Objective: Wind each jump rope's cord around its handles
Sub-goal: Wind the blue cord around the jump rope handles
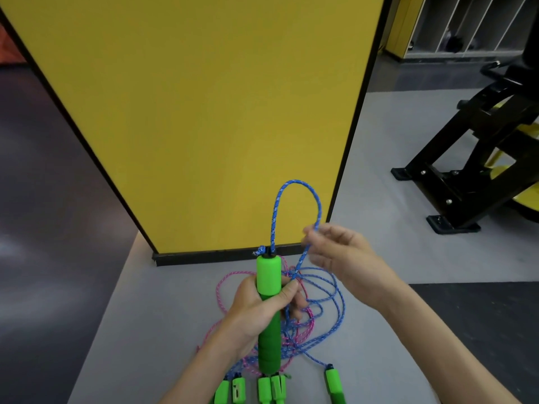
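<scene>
My left hand (262, 307) grips a long green foam handle (268, 275) upright, low in the centre of the view. A blue cord (294, 182) leaves the handle's top, arches up in a loop and comes down to my right hand (341, 252), which pinches it just right of the handle. From there the blue cord runs down into a loose tangle of blue and pink cords (315, 310) on the grey floor behind the handle. Another green handle (334, 384) on the blue cord lies at the lower right.
Several more green handles (256, 389) lie in a row at the bottom edge. A tall yellow panel with a black base (204, 112) stands just beyond the ropes. A black and yellow gym machine (478, 158) stands at the right. Dark floor mats flank the grey floor.
</scene>
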A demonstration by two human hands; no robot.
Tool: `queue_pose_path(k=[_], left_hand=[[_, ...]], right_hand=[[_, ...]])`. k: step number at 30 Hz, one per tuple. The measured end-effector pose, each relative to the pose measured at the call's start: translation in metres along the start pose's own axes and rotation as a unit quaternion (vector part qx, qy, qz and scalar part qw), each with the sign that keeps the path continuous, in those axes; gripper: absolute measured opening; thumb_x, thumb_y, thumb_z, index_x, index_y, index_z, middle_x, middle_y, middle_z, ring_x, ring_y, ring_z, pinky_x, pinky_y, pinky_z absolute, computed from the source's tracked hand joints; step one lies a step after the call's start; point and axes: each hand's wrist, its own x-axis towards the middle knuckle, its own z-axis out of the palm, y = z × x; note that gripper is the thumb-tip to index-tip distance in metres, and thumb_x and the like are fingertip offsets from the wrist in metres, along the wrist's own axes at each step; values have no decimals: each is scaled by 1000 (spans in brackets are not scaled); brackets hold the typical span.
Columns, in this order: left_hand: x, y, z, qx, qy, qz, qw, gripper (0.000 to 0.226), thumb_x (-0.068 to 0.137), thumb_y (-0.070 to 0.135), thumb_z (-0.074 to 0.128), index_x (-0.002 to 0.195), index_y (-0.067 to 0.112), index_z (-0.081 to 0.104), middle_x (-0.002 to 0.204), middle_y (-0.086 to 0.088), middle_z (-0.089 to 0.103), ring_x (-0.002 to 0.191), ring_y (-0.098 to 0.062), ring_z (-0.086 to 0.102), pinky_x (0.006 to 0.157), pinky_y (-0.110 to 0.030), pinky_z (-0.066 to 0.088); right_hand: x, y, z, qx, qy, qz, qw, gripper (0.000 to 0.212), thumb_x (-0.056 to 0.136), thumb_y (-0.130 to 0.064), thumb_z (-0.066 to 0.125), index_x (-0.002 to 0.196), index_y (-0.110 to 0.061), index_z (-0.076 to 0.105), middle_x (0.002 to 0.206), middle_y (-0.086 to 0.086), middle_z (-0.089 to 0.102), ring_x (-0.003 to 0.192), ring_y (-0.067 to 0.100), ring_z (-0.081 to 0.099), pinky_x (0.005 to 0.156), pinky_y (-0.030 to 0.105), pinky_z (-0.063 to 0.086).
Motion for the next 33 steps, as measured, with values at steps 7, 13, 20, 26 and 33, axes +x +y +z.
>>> queue_pose_path(k=[7,13,20,26,33], left_hand=[[4,2,2,-32,-7,-9,999,23,80,17,67,93,-1,67,81,-17,71,69,-25,65,71,-39,52],[3,0,1,-37,-12,-4,999,14,81,14,66,88,2,67,80,-16,70,69,-27,63,74,-41,52],[5,5,5,-46,-8,9,999,13,82,16,64,85,6,69,76,-12,68,66,-22,63,63,-31,50],[7,0,8,-60,-3,-5,998,22,79,14,65,92,-3,63,79,-15,70,66,-24,64,67,-33,53],[10,1,9,-57,4,2,998,17,79,17,67,88,3,67,76,-13,68,65,-23,62,64,-32,51]], right_hand=[[-4,5,5,-97,-80,-12,992,16,86,-14,64,83,1,68,69,15,63,64,24,59,71,32,53],[9,-10,-10,67,59,-46,995,20,74,-23,66,84,-6,68,76,2,69,66,11,62,66,22,55],[-3,5,-2,-95,-177,-30,979,18,85,-5,66,94,10,61,72,10,67,62,23,61,71,37,52],[7,-12,-7,57,62,-82,993,7,71,-15,69,76,-11,71,70,7,63,61,14,58,67,23,53],[-4,-6,2,-107,-141,-15,984,18,83,-5,66,98,3,63,74,17,64,60,25,60,65,32,52]])
